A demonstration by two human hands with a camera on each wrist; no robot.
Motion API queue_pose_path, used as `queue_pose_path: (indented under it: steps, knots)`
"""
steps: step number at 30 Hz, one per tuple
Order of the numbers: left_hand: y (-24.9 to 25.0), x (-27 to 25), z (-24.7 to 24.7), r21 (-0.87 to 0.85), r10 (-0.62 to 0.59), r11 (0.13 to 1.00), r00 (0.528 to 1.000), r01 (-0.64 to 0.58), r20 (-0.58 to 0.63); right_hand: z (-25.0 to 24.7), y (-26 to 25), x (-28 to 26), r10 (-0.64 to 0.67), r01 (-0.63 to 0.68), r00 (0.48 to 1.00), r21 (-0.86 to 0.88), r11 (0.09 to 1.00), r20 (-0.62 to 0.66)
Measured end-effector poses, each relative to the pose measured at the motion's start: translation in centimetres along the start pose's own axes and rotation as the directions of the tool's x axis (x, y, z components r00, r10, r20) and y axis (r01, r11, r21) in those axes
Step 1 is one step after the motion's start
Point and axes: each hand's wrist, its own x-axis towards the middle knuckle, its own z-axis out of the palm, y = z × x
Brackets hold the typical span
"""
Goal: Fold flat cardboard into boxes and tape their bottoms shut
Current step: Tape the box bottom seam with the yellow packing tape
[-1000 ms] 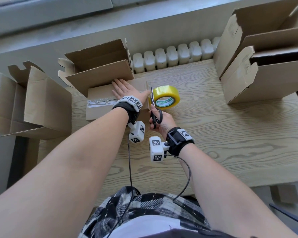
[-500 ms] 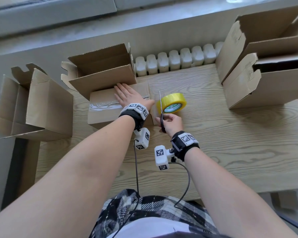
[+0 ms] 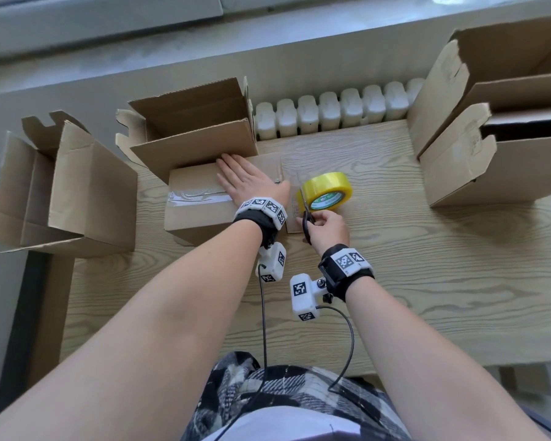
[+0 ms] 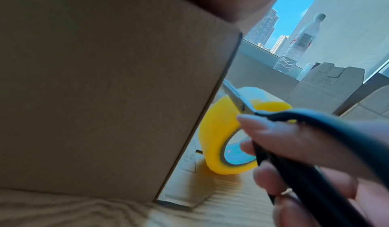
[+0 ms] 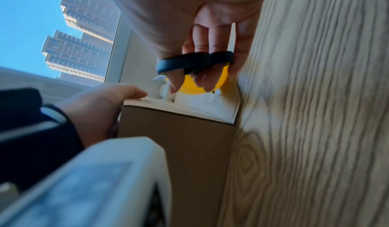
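Observation:
A cardboard box [image 3: 194,214] lies bottom-up on the wooden table [image 3: 427,281], with clear tape [image 3: 198,198] along its seam. My left hand [image 3: 248,183] presses flat on the box's bottom, fingers straight. My right hand [image 3: 326,227] grips black-handled scissors [image 3: 306,218], fingers through the loops [image 5: 195,62], blades pointing away at the tape stretched between the box and the yellow tape roll [image 3: 326,192]. In the left wrist view the scissors [image 4: 238,100] cross in front of the roll [image 4: 221,139] beside the box's corner [image 4: 210,97].
An open box [image 3: 191,122] stands behind the taped one. Another folded box [image 3: 61,186] sits at the table's left edge and two more boxes [image 3: 490,154] at the right. A white radiator [image 3: 331,113] runs along the far edge. A plastic bottle [image 4: 299,44] stands on the sill.
My right hand has moved the scissors forward and slightly down toward the tape beside the roll. My left hand stays flat on the box.

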Motion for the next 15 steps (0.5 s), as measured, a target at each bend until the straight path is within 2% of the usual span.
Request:
queue_pose_path:
  steps: [2,5,8,10,12,15]
  knots:
    - [-0.3,0.0,-0.3,-0.054,0.004,0.999,1.0,-0.004,0.007,0.0,-0.7,0.0,0.035,-0.036,0.999,0.117,0.992,0.01]
    - [-1.4,0.9,-1.6,-0.25,0.035,0.968,0.999,-0.038,-0.017,-0.1,-2.5,0.0,0.051,-0.065,0.997,0.298,0.952,0.056]
    - [-4.2,1.7,-2.8,-0.364,0.062,0.924,0.984,-0.12,-0.166,0.1,-4.7,0.0,0.011,-0.036,0.998,0.369,0.929,0.069]
    - [-6.4,1.6,-3.4,-0.37,0.012,0.922,0.961,-0.118,-0.278,0.3,-6.0,0.2,-0.009,-0.005,0.999,0.34,0.94,0.041]
    - [-8.7,1.4,-3.9,-0.341,-0.084,0.94,0.951,-0.023,-0.297,0.7,-7.0,0.2,-0.046,0.042,0.999,0.278,0.96,0.007]
    - [-11.4,1.4,-4.3,-0.307,-0.266,0.928,0.953,0.213,-0.143,1.6,-8.0,0.4,-0.083,0.088,0.996,0.167,0.982,-0.037]
